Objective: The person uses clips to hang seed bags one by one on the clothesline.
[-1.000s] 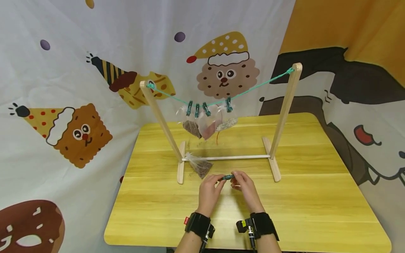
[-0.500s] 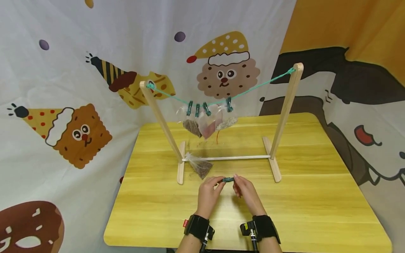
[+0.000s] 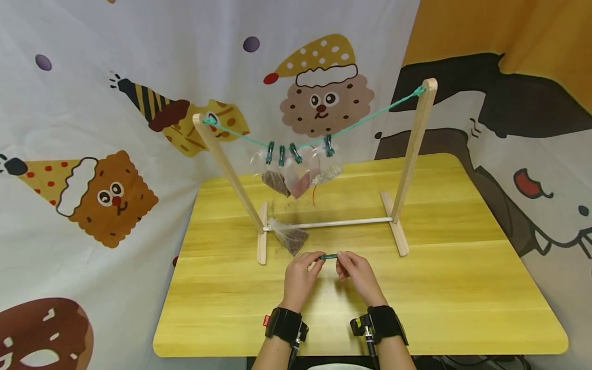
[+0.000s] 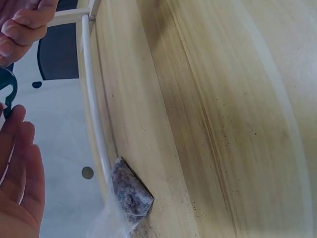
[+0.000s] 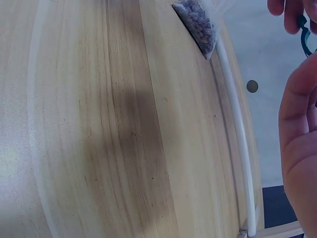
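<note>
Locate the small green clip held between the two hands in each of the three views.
Head: green clip at centre, between the fingertips of both hands.
Left wrist: left edge, upper part.
Right wrist: top right corner.
Shared landmark: the bag of dark grains by the white crossbar.

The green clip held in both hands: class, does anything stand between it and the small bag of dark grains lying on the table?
Nothing visible does. Both hands pinch the green clip just above the table; the bag of dark grains lies to its left and farther back, against the rack's crossbar, with bare tabletop between.

Black wristbands, seemingly camera-mounted.
</note>
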`<state>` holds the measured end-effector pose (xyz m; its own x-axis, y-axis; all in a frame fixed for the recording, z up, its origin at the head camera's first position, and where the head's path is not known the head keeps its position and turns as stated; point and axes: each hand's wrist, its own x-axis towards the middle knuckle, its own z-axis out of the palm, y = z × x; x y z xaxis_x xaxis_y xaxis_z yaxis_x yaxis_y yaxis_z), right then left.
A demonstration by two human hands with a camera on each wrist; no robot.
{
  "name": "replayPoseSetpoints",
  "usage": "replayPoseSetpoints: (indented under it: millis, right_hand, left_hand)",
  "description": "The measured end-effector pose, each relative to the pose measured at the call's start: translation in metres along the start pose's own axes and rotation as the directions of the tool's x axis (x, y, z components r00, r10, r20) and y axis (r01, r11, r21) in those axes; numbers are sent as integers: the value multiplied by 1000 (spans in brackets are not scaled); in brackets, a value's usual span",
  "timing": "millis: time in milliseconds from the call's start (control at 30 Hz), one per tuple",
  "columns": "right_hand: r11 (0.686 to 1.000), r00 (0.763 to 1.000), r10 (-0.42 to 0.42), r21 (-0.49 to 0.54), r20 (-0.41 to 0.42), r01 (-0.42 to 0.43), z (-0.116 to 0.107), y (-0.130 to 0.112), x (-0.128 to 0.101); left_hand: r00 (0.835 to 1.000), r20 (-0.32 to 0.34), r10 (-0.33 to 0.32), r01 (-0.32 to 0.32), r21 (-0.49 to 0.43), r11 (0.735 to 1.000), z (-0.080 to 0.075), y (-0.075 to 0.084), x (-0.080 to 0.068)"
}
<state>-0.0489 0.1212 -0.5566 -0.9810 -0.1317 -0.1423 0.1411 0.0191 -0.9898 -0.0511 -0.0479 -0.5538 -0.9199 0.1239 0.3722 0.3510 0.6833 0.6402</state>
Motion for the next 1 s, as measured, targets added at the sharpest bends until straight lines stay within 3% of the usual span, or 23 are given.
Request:
replayPoseSetpoints:
  millis: [467,600,800,1000]
  right_hand:
    - [1000,996,14,9,-83,-14,-1,5,2]
    - [997,990,62,50,-125,-56,-4,4,0]
    - [995,980,67,83,-186,-52,-8,-6,-5]
    - [996,971,54,83,-233,-36,-9,-13,-11]
  left_hand:
    - [996,40,-86,87,-49,995,0,-5,-6]
    - [988,38,-153,155,-92,984,-1,-12,-8]
    - [949,-45,-312,304,-130,944,-7,-34,-4]
    - [879,-130,-459,439,-157,885,-19,-57,10]
